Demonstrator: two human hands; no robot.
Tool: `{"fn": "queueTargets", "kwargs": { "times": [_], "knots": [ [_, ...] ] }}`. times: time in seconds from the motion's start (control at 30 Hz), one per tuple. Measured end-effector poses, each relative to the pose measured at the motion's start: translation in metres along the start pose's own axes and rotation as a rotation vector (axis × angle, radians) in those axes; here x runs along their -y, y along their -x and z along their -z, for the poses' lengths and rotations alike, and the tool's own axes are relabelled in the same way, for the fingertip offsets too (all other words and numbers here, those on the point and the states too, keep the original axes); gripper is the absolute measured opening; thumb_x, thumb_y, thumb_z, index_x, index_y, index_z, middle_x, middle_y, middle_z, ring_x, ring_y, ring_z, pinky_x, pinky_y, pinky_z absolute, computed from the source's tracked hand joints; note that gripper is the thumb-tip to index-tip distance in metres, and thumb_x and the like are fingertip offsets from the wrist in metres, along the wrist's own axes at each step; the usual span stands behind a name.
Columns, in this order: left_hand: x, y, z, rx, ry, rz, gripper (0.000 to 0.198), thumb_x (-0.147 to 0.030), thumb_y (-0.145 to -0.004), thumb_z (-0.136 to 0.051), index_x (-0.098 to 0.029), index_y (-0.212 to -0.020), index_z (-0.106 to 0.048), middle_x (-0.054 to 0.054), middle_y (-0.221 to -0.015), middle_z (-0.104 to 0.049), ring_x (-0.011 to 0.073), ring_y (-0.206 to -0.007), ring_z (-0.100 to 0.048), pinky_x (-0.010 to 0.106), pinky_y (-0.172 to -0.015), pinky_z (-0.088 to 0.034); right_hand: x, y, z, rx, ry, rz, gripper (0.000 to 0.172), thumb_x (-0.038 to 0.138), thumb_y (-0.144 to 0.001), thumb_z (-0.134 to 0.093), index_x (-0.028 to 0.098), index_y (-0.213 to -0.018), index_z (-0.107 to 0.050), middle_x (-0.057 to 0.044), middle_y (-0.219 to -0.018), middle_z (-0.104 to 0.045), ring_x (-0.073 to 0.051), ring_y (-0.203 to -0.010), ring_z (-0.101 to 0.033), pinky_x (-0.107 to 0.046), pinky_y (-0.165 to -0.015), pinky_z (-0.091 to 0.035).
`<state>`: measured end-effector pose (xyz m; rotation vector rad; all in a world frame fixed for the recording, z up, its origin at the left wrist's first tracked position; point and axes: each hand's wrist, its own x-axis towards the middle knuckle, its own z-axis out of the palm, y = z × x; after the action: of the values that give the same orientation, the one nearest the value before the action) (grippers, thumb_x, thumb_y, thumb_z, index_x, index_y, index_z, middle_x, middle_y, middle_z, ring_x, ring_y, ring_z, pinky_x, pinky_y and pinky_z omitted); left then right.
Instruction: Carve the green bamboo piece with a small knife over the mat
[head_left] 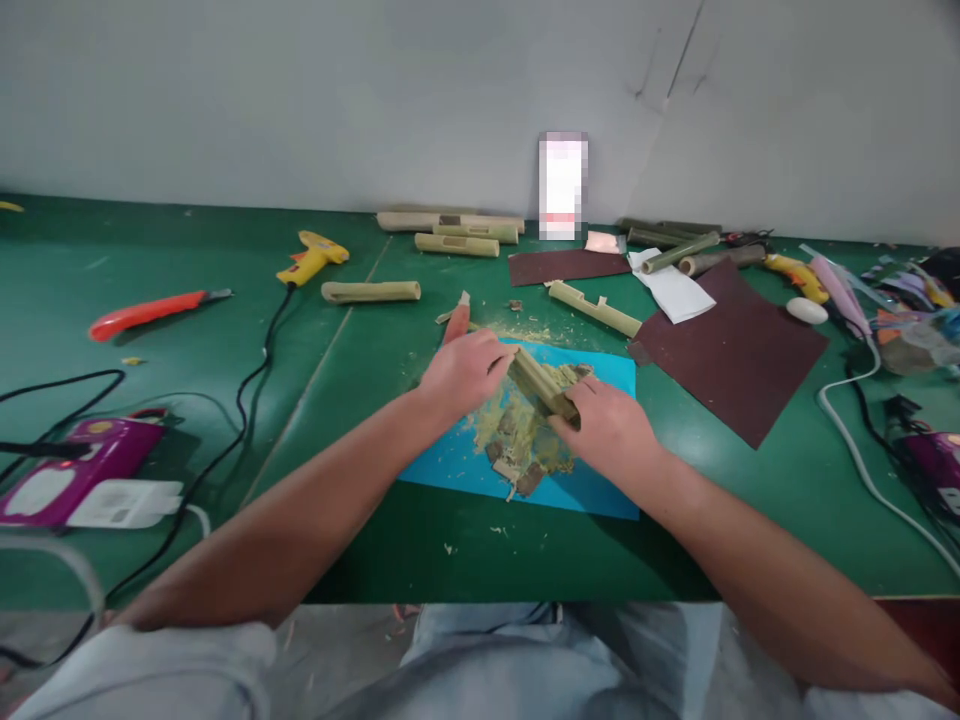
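A split-open bamboo tube (538, 382) is held at a slant over a blue sheet (439, 462). My right hand (611, 425) is closed round its near end. At its far end my left hand (466, 372) pinches the tube, with one finger sticking up and away; the undersides of its fingers are hidden. Below the tube, bamboo shavings and chips (517, 445) lie heaped on the blue sheet. Just beyond my hands rests a notched bamboo piece (596, 308), and a cut bamboo tube (371, 291) lies to the left.
On the left are an orange utility knife (150, 314), a yellow glue gun (313, 258) with a trailing cord, and a purple power strip (86, 460). Bamboo tubes (457, 244) and a bright phone-like screen (563, 185) line the wall. Brown sheets (739, 350) and another glue gun (799, 275) lie right.
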<state>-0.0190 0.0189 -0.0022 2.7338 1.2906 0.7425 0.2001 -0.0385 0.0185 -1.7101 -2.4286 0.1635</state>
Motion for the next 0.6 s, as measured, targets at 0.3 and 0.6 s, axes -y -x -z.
{"fn": "queueTargets", "kwargs": {
  "times": [0.3,0.6],
  "knots": [
    [0.014,-0.006,-0.002,-0.012,-0.015,-0.005,0.037,-0.032,-0.107,-0.042,-0.016,-0.113,-0.074,0.009,-0.091,-0.071,0.0199,-0.088,-0.068,0.032,-0.081,-0.055,0.002,0.002,0.005,-0.02,0.058,0.026,0.025,0.031,-0.099,-0.054,0.015,-0.091,-0.071,-0.012,-0.094,-0.072,-0.025,-0.091,-0.066,-0.034,-0.073,-0.045],
    [-0.008,0.001,-0.007,0.064,0.063,-0.07,0.037,-0.031,-0.108,-0.041,-0.018,-0.122,-0.072,0.009,-0.098,-0.072,0.0209,-0.094,-0.069,0.032,-0.083,-0.056,0.004,0.003,0.004,-0.036,0.054,0.021,0.019,0.027,-0.1,-0.054,0.015,-0.097,-0.069,-0.012,-0.095,-0.072,-0.024,-0.088,-0.067,-0.032,-0.067,-0.042]
  ]
}}
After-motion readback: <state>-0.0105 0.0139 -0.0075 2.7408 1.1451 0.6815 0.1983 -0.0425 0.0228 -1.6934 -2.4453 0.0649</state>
